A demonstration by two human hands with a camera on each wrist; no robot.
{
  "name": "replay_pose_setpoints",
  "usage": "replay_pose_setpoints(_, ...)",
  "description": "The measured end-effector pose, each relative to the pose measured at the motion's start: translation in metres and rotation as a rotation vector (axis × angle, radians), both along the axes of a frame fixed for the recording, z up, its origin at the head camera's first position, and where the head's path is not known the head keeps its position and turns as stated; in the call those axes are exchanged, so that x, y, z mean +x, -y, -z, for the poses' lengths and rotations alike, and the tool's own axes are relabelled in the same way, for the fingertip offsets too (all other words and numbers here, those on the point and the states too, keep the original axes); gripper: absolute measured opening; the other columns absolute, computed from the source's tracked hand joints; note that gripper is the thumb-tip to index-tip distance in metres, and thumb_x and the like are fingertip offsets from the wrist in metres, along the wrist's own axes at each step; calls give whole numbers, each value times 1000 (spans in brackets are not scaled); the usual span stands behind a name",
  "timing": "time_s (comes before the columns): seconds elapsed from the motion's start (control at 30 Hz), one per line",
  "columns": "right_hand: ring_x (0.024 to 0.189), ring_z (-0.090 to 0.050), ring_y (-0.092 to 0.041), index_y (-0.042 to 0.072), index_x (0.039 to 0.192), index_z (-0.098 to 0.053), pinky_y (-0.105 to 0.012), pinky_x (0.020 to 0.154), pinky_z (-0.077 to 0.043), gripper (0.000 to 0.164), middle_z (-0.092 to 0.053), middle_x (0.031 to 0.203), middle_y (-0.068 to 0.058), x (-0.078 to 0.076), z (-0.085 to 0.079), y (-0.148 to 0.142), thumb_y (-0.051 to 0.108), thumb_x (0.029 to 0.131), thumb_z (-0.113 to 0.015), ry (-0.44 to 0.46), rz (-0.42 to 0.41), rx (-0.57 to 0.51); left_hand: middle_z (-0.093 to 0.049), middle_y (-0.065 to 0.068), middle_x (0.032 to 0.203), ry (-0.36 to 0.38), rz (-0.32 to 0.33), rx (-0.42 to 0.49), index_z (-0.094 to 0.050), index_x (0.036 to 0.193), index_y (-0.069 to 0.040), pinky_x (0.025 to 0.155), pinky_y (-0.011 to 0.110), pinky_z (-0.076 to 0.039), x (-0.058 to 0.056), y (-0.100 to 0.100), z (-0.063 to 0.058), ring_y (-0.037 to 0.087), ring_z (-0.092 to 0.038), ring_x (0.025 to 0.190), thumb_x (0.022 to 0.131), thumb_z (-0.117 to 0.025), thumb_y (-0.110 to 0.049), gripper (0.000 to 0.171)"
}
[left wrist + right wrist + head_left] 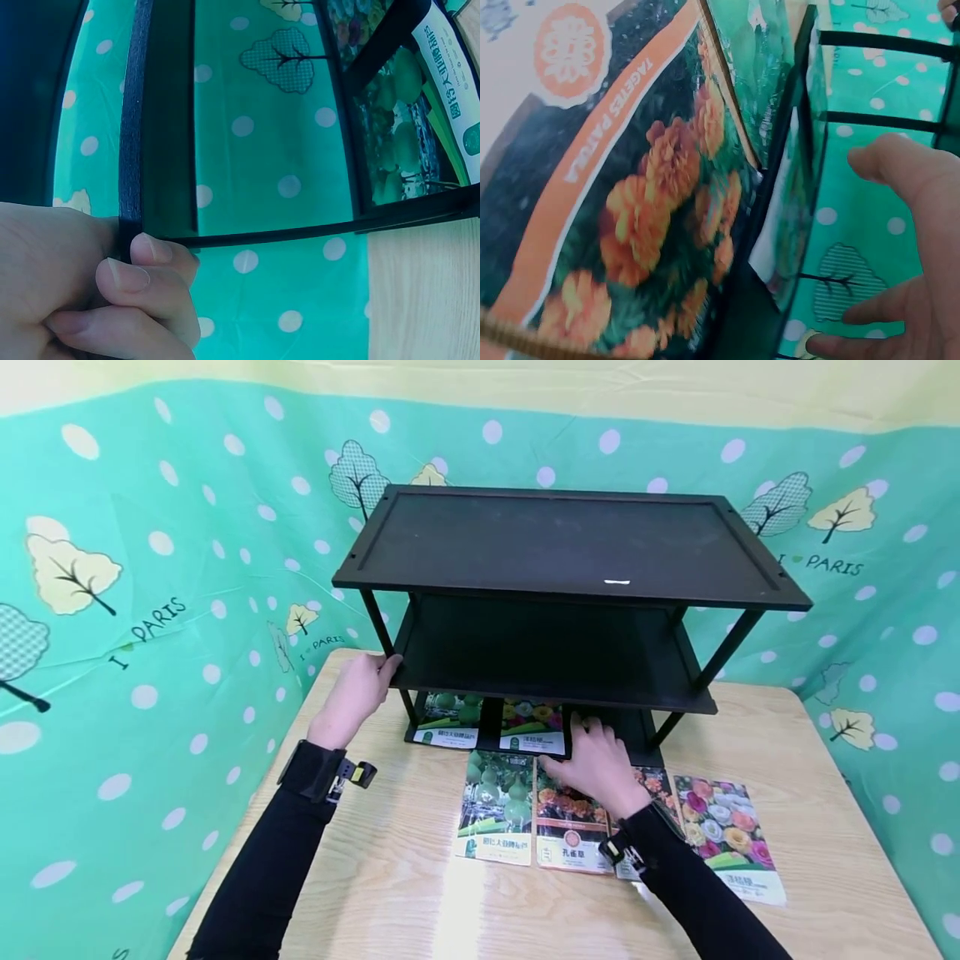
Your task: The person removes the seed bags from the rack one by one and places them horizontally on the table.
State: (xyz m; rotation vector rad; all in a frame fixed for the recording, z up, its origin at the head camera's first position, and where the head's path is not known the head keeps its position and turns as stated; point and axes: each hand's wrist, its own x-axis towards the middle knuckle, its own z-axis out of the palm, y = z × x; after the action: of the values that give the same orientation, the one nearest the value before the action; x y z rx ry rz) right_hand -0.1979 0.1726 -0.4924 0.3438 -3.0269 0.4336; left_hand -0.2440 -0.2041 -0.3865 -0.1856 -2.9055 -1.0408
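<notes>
My left hand (356,697) grips the left edge of the middle shelf (540,652) of a black three-tier rack, its fingers curled round the frame. Over the front of the bottom shelf is my right hand (600,764), beside a rose-pictured seed packet (532,718). In the right wrist view its thumb and fingers are spread, with nothing between them. Left of that packet on the bottom shelf lies a gourd seed packet (450,708). On the table in front, a marigold seed packet (572,835) lies partly beneath the right hand in the head view.
Another gourd packet (495,810) lies left of the marigold one. To the right are a second orange-flower packet (660,783), partly hidden by the right forearm, and a rose packet (727,835). A green dotted cloth (187,693) surrounds the wooden table (390,877).
</notes>
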Motion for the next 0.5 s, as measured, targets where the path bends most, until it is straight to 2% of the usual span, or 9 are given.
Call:
replay_pose_setpoints(0.1,106,-61,-48,-6,147,-47,-58,79,-56,97,-58,127,-30,-9,8,5,62,84,-75,57,29,-43,-39,-2,56,-3,8,-6,-57,69,-8,46,26,-34,0,1,1,17,-43,46,113,-41,-25,49)
replay_pose_setpoints(0.3,118,-54,-47,-10,150,-40,-58,97,-50,91,-49,139,-33,-19,20,12,52,91,-72,286,98,-187,-38,-1,56,-2,-4,-6,-58,71,-7,45,26,-33,1,1,2,17,-42,45,113,-42,-25,49)
replay_pose_setpoints(0.5,111,-57,-45,-12,137,-54,-55,94,-49,70,-56,129,-33,-24,24,16,41,95,-71,303,118,-234,-39,-1,56,-2,-11,-2,-61,73,-6,45,26,-33,3,1,-1,17,-43,46,113,-42,-25,48)
